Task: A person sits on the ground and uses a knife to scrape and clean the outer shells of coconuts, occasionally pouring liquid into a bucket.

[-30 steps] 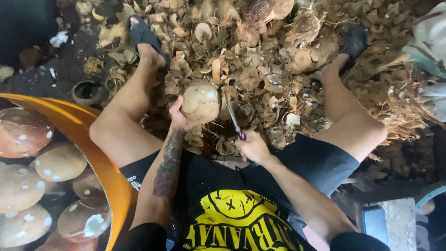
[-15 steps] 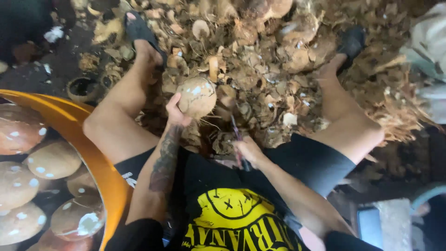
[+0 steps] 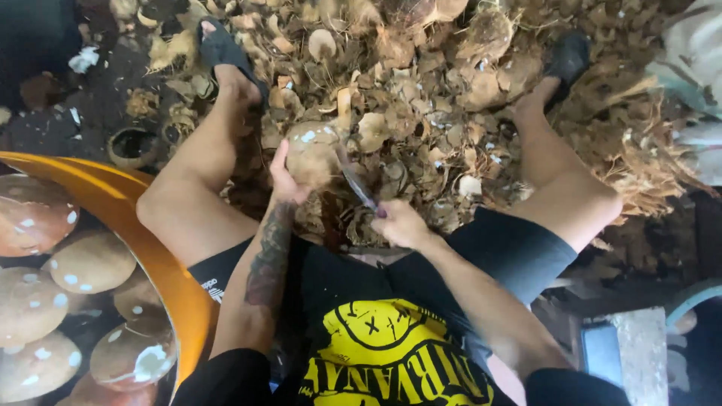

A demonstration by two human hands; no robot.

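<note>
While the person sits with legs spread over a heap of husk scraps, the left hand cups a peeled coconut from the side, fingers wrapped round it and clamped on the shell. That coconut sits up off the ground between the knees, just above the pile, pale brown with a few white nicks. Right hand is closed tight on the handle of a knife, and the blade runs up and left so its tip is right at the coconut's right edge, looks like touching but it's a bit blurry there. Off to the left is an orange tub, its rim curving right beside the left thigh, and it's full of more peeled coconuts sitting in water. Both feet are in dark sandals, planted in the husks. Tattooed left forearm, black shorts, black tee with a yellow print.
</note>
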